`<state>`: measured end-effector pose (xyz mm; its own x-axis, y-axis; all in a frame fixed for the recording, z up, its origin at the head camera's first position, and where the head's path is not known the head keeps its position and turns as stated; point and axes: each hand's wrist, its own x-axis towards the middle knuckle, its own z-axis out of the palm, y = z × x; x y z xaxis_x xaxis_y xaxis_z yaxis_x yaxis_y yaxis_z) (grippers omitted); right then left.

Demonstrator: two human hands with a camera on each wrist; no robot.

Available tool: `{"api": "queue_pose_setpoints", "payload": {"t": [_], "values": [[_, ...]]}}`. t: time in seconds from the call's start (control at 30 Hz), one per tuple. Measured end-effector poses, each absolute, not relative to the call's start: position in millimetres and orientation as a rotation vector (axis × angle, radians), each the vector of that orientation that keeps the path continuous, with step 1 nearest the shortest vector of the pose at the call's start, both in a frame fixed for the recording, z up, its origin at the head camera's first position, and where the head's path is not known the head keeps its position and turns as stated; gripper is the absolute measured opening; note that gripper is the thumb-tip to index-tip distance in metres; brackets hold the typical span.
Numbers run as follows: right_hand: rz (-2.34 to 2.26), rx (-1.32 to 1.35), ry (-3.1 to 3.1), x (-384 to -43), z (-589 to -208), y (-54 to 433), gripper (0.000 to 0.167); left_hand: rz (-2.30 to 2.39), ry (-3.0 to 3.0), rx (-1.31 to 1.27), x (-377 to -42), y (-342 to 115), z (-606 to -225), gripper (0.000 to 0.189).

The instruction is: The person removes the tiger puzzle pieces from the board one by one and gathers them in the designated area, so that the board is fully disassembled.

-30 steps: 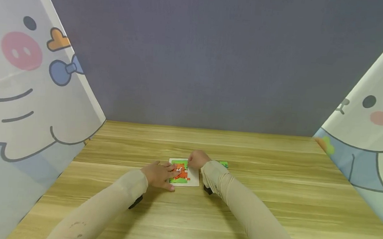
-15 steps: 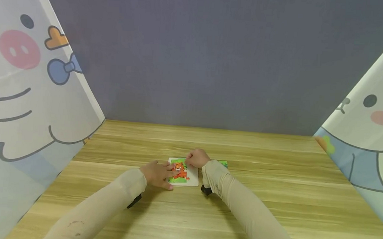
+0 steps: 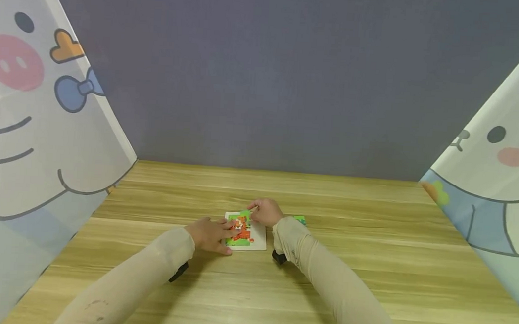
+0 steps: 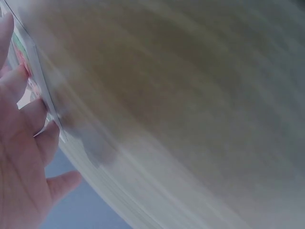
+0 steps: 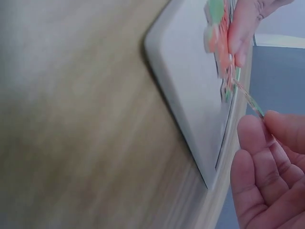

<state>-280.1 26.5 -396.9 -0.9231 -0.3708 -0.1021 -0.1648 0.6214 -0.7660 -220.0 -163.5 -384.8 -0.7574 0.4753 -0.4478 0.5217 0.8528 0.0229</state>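
A white puzzle board point(image 3: 259, 240) lies on the table, its left part filled with tiger puzzle pieces point(image 3: 242, 238) in orange and green. My left hand point(image 3: 209, 234) rests across the left side of the board with spread fingers, touching the pieces. Between thumb and forefinger, my right hand point(image 3: 267, 213) pinches a thin puzzle piece point(image 5: 254, 103) by its edge, tilted up at the board's far edge. In the right wrist view, the lower end of that piece meets the assembled ones. The right side of the board shows bare white.
Partly behind the right wrist lies another green puzzle piece point(image 3: 300, 219). The wooden table point(image 3: 251, 295) ends at a grey back panel point(image 3: 264, 83). Cartoon-printed panels point(image 3: 12, 117) flank it on both sides.
My right hand has shifted slightly left and away, and its fingers have lifted the pinched piece so that it tilts up. My left hand stays on the board. The head view has turned slightly.
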Motion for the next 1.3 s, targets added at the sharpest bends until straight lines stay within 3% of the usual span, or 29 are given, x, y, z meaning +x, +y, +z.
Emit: {"api": "queue_pose_setpoints", "payload": {"t": [0.5,1.3], "values": [[-1.11,-0.591,2.633,-280,-394,49,0.029,-0.219,2.583,0.715,-216,-164,-389,0.071],[-1.102,-0.603,2.686,-277,-388,118,0.031,-0.092,2.689,0.593,-230,-151,-379,0.077]]}}
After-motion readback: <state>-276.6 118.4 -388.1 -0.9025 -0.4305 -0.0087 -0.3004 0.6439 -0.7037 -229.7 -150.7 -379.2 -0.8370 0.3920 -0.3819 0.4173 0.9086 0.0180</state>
